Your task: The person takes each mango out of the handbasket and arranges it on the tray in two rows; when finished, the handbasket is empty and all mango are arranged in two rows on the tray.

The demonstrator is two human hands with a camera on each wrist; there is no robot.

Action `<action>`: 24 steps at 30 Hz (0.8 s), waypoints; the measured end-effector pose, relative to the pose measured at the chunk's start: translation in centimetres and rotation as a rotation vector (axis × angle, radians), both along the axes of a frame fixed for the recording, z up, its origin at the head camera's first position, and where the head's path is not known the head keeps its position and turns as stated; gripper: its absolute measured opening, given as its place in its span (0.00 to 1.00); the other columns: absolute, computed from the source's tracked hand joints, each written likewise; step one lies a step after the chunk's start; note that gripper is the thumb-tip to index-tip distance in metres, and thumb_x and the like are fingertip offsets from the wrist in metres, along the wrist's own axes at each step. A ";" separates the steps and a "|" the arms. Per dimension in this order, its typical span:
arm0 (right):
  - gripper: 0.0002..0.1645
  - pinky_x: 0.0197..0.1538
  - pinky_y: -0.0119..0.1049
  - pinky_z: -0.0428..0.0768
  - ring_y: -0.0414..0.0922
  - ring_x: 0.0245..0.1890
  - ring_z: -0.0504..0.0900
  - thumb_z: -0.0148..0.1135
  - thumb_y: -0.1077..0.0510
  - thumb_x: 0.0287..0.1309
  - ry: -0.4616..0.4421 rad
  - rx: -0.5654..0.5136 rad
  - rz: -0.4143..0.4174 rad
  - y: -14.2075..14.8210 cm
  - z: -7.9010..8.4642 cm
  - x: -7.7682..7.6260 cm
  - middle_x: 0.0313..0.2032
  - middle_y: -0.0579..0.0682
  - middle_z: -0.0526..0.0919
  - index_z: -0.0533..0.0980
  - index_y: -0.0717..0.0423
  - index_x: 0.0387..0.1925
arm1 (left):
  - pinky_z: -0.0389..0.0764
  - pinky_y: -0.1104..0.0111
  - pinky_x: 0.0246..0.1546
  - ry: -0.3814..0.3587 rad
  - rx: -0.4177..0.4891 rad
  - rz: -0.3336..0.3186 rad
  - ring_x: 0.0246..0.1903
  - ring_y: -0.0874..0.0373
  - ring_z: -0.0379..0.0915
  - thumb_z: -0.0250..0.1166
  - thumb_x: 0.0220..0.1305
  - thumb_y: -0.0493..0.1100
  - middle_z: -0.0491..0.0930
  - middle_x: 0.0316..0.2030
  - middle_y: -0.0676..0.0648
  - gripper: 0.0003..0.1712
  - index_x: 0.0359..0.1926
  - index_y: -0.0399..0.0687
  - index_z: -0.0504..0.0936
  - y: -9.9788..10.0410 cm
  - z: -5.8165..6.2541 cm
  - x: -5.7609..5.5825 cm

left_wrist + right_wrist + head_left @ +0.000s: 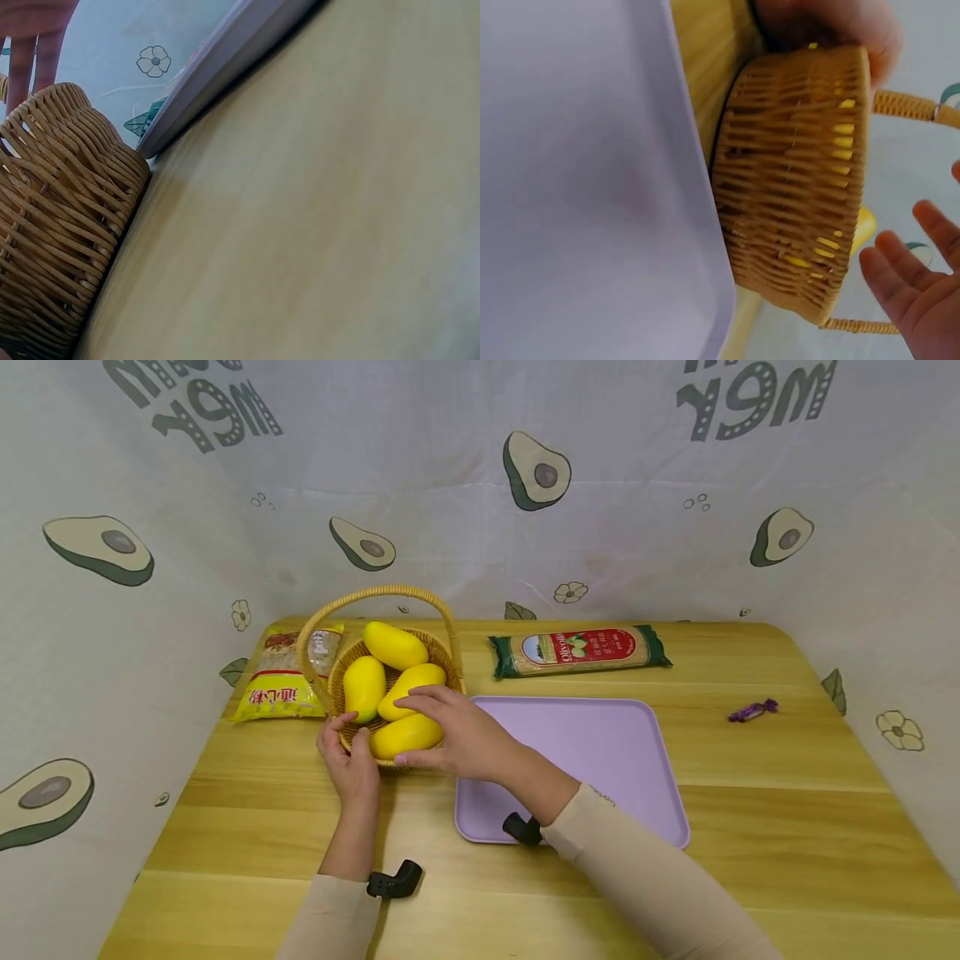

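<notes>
A wicker basket (447, 647) with a tall arched handle holds several yellow mangoes (396, 646). My left hand (352, 764) grips the basket's near-left rim; in the right wrist view its curled fingers (866, 30) wrap the basket's edge. Over the front of the basket is my right hand (468, 735), thumb and fingers spread apart above the nearest mango (405, 737). The right wrist view shows these fingers loosely extended beside the rim, holding nothing. Woven basket wall (67, 195) fills the left of the left wrist view.
A lilac tray (570, 768) lies right of the basket, under my right forearm. Behind it is a pack of spaghetti (581, 650). A yellow pasta bag (281, 693) lies left of the basket. One purple-wrapped candy (752, 710) sits at the right on the wooden table (795, 843).
</notes>
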State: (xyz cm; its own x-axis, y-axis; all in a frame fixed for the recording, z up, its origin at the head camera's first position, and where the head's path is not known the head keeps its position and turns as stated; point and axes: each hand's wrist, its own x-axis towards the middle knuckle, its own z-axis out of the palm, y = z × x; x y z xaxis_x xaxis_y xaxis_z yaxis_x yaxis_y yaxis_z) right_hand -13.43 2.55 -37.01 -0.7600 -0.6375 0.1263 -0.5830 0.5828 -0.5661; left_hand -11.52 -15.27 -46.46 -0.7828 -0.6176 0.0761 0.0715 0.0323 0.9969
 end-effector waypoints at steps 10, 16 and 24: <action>0.42 0.72 0.50 0.71 0.51 0.70 0.71 0.73 0.38 0.56 -0.096 0.078 0.098 -1.1 -1.2 -3.0 0.69 0.49 0.73 0.73 0.45 0.70 | 0.46 0.55 0.79 0.038 0.000 -0.008 0.75 0.48 0.50 0.57 0.63 0.30 0.61 0.69 0.37 0.16 0.52 0.32 0.75 -0.1 -0.1 0.0; 0.41 0.71 0.45 0.72 0.49 0.67 0.74 0.72 0.39 0.57 -0.057 0.136 0.135 -1.6 -1.5 -3.9 0.67 0.49 0.75 0.73 0.45 0.70 | 0.46 0.53 0.79 0.043 -0.007 -0.022 0.76 0.46 0.49 0.57 0.63 0.31 0.59 0.70 0.36 0.16 0.52 0.33 0.75 -0.1 -0.1 -0.1; 0.40 0.71 0.44 0.72 0.49 0.67 0.75 0.73 0.41 0.57 -0.072 0.169 0.168 -1.9 -1.8 -4.4 0.65 0.50 0.78 0.74 0.48 0.68 | 0.45 0.53 0.79 0.011 0.006 -0.030 0.77 0.48 0.48 0.57 0.64 0.31 0.58 0.71 0.38 0.15 0.53 0.35 0.75 -0.2 -0.2 0.0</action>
State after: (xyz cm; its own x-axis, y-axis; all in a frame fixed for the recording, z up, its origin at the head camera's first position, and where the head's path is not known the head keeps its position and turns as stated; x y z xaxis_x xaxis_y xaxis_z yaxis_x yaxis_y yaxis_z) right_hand -17.88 0.63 -38.77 -0.6446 -0.7633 -0.0432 -0.6416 0.5708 -0.5123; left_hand -11.49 -15.44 -46.67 -0.8001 -0.5943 0.0812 0.0836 0.0237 0.9962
